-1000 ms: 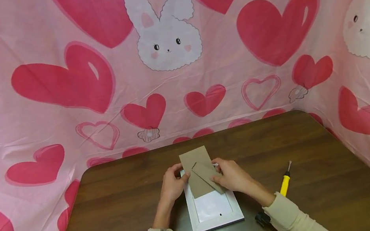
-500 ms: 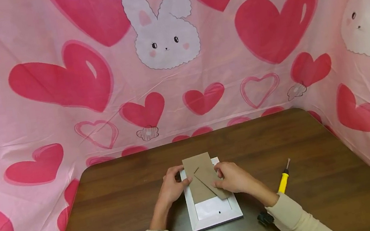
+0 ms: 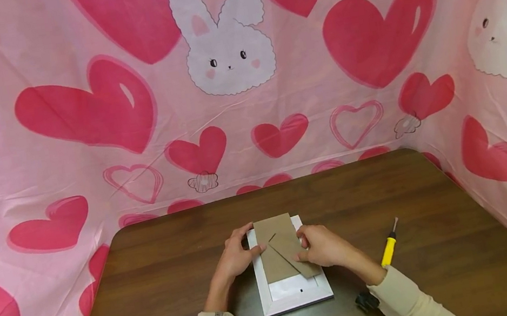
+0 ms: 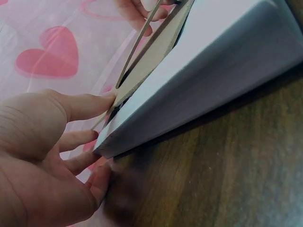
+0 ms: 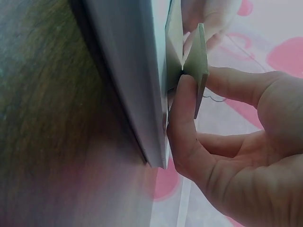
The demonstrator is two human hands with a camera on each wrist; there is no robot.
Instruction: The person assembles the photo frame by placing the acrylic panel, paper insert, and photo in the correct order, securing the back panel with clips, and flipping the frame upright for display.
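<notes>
A white picture frame [image 3: 299, 301] lies back side up on the brown table. Over its opening is a brown cardboard backing board [image 3: 276, 270], with a white sheet [image 3: 285, 287] showing below its near edge. The board's hinged easel leg [image 3: 291, 249] stands out at an angle. My left hand [image 3: 235, 256] pinches the board's left side, thumb on top, its other fingers around the frame's far left corner. In the right wrist view, my right hand [image 5: 236, 146] pinches the easel leg [image 5: 197, 66] between thumb and index finger, right beside the frame's edge.
A yellow-handled screwdriver [image 3: 388, 250] lies to the right of the frame, near my right forearm. Black wrist devices [image 3: 367, 301] hang under both cuffs. Pink fabric [image 3: 236, 111] with hearts and rabbits walls off the table's far edge and sides.
Both hands have brought the backing board nearer to me and slightly right, so it covers more of the frame's opening. Less of the white sheet shows now. The frame stays nearly in place.
</notes>
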